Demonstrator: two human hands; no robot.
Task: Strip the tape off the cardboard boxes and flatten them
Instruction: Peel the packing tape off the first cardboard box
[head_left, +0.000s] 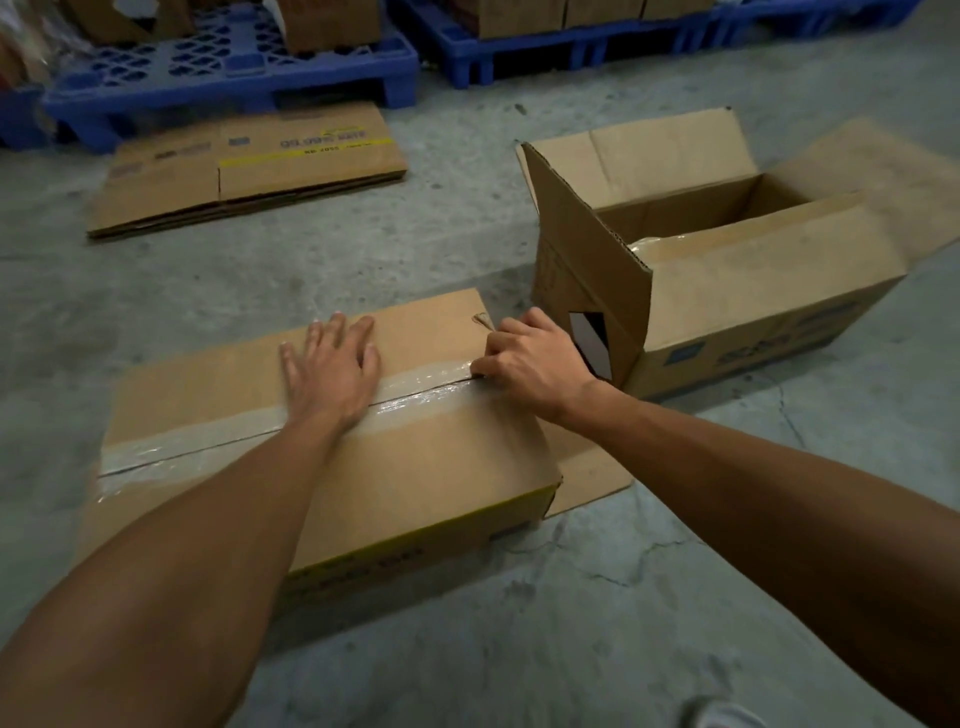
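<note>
Seen from above, looking down over two bare forearms at a grey concrete floor (597, 597). In the near centre, a closed cardboard box (415, 467) lying on the floor, its two top flaps meeting along a seam covered by a strip of clear tape (208, 441) running from the left edge to the right edge. Left hand (332, 369) flat and open, palm down, fingers spread, pressing on the box top right across the taped seam near its middle. Right hand (530, 358) curled closed at the right end of the seam, fingertips pinching at the tape's end by the box edge; whether any tape is actually lifted, hard to tell. A small tear or scuff in the cardboard just above that hand. Under the right side of the box, a flat piece of cardboard (587, 478) sticking out onto the floor. Just to the right and a little farther off, a second box (727, 291) standing open, flaps up and folded outward, with glossy tape on one flap and blue printing on its side. Farther away on the left, a flattened box (249, 166) lying on the floor, with a yellow stripe and dark printing. Along the far edge, blue plastic pallets (234, 67) carrying more cardboard boxes, only partly in view. At the bottom edge, a pale blurred shape, not identifiable.
</note>
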